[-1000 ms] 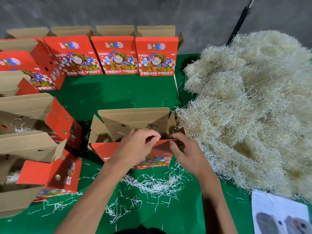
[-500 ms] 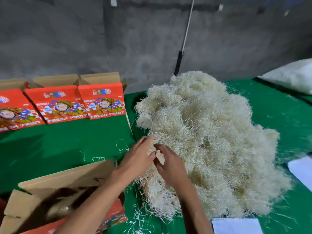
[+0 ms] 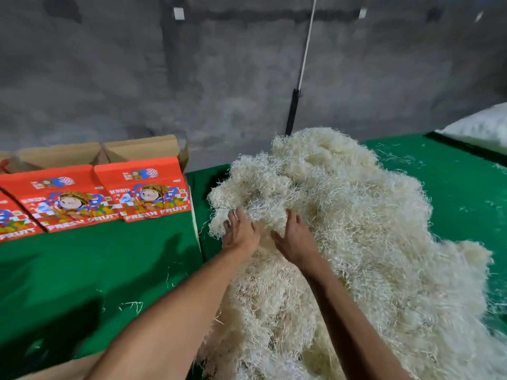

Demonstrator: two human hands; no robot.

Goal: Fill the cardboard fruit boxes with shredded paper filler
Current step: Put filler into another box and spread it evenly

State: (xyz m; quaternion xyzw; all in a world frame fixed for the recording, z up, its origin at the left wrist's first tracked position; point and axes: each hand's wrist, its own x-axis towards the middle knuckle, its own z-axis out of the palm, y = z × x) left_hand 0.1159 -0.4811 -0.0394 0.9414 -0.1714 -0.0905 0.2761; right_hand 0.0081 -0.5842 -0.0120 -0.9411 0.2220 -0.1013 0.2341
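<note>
While red fruit boxes (image 3: 142,187) stand well left of the left hand (image 3: 241,231) on the green table (image 3: 96,270), both it and the right hand (image 3: 295,237) dig curled fingers into the shredded paper (image 3: 343,229) heaped around them.

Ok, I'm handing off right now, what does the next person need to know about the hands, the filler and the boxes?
Left hand: dug into the shredded paper pile, fingers buried in strands; grip unclear.
Right hand: same, beside the left one on the near-left side of the pile.
Red fruit boxes: standing open at the back left on the green table; their insides are hidden. Brown cardboard edge at bottom left.
Done: nothing lifted.
Left: pull out a clump, carry it left, stuff a box.
</note>
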